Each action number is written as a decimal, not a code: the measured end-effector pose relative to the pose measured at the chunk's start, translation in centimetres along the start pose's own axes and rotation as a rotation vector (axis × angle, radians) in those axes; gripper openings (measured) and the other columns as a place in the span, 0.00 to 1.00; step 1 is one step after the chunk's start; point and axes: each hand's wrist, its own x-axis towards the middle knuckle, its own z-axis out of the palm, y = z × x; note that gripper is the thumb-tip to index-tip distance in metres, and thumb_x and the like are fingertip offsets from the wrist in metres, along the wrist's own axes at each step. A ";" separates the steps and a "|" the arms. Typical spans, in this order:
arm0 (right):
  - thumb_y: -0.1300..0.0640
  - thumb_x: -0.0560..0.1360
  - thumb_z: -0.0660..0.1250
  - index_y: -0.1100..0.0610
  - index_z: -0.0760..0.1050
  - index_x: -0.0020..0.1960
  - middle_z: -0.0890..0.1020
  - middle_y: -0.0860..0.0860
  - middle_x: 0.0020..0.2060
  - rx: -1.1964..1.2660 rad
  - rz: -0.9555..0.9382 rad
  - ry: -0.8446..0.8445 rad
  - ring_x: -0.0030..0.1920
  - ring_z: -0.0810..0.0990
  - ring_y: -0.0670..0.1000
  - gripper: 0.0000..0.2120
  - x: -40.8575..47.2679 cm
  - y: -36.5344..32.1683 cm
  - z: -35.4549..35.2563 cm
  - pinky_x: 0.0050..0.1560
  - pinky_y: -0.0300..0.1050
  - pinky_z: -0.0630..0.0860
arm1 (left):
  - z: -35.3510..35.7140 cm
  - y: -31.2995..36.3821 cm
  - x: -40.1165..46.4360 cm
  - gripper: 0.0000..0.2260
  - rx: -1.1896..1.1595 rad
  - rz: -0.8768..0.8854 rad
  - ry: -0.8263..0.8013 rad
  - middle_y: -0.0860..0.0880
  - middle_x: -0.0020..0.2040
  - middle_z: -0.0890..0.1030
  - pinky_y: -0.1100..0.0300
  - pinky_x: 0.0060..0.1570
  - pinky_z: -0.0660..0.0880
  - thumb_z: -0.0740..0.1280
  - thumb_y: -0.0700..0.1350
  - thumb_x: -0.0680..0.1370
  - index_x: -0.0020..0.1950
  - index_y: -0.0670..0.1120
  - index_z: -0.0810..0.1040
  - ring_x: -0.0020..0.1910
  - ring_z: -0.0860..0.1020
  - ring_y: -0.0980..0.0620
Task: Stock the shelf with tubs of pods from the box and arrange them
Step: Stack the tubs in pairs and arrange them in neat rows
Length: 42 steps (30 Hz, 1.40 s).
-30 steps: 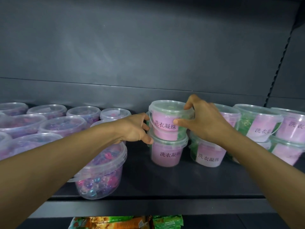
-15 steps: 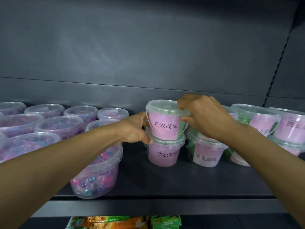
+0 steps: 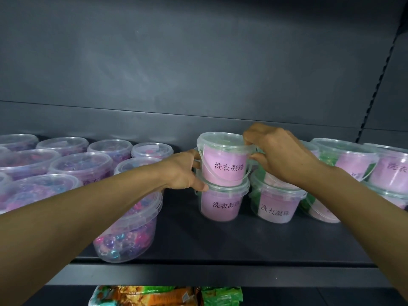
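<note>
The upper tub (image 3: pixel 224 160), stacked on the lower tub (image 3: pixel 221 202), was gripped between the left hand (image 3: pixel 184 173) and right hand (image 3: pixel 280 154), fingers curled round it.

Open shelf (image 3: pixel 276 241) floor ahead of stacked tubs (image 3: pixel 223 173); narrow lane left of them, hemmed by front tub (image 3: pixel 130 235). Packed tubs (image 3: pixel 344 166) right.

A dark grey metal back panel (image 3: pixel 176 62) fills most of the view, lit dimly and evenly, with a horizontal seam low across it. To the panel's right a slotted upright (image 3: pixel 375 69) climbs at a slant. Below the panel a dark shelf board (image 3: pixel 254 239) juts forward. Beneath the board's front edge, orange and green packets (image 3: pixel 167 295) show
</note>
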 end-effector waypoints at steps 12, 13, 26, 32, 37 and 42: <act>0.67 0.68 0.72 0.60 0.72 0.46 0.76 0.56 0.44 -0.020 -0.010 -0.024 0.39 0.77 0.60 0.11 -0.2 0.4 -0.1 0.40 0.57 0.76 | -0.1 0.2 0.4 0.34 -0.014 -0.017 -0.047 0.49 0.64 0.76 0.46 0.65 0.71 0.76 0.35 0.65 0.68 0.47 0.67 0.61 0.76 0.46; 0.67 0.69 0.72 0.60 0.72 0.46 0.76 0.56 0.44 -0.023 -0.009 -0.026 0.39 0.77 0.60 0.11 -0.2 0.4 -0.1 0.40 0.57 0.76 | -0.1 0.2 0.4 0.34 -0.018 -0.020 -0.044 0.49 0.64 0.76 0.47 0.66 0.71 0.75 0.34 0.66 0.69 0.47 0.67 0.62 0.76 0.47; 0.67 0.69 0.71 0.60 0.71 0.45 0.75 0.55 0.44 -0.046 -0.006 -0.045 0.39 0.77 0.61 0.10 -0.1 0.6 0.1 0.39 0.56 0.76 | 0.5 0.5 0.3 0.37 0.006 -0.022 0.017 0.53 0.64 0.76 0.50 0.67 0.70 0.78 0.38 0.64 0.70 0.51 0.67 0.64 0.74 0.52; 0.57 0.73 0.69 0.58 0.70 0.53 0.74 0.54 0.51 -0.058 0.007 -0.099 0.44 0.77 0.58 0.12 -0.4 0.3 -0.5 0.44 0.55 0.76 | 0.5 0.5 -0.1 0.37 0.051 -0.029 0.031 0.50 0.63 0.77 0.49 0.64 0.72 0.78 0.40 0.61 0.68 0.50 0.67 0.61 0.76 0.49; 0.52 0.72 0.70 0.56 0.67 0.66 0.69 0.53 0.63 -0.025 0.019 -0.061 0.60 0.72 0.55 0.26 -2.1 -0.3 -0.5 0.58 0.50 0.74 | -1.7 1.2 -2.9 0.32 0.312 -0.032 0.211 0.51 0.65 0.73 0.53 0.66 0.70 0.76 0.44 0.68 0.69 0.49 0.67 0.64 0.73 0.51; 0.56 0.68 0.73 0.59 0.70 0.63 0.71 0.55 0.62 0.065 -0.057 0.096 0.59 0.74 0.58 0.25 -2.9 -3.2 -0.3 0.51 0.48 0.75 | -4.7 0.9 -8.2 0.20 0.470 -0.033 0.372 0.52 0.60 0.78 0.55 0.63 0.72 0.72 0.49 0.71 0.62 0.54 0.74 0.59 0.77 0.52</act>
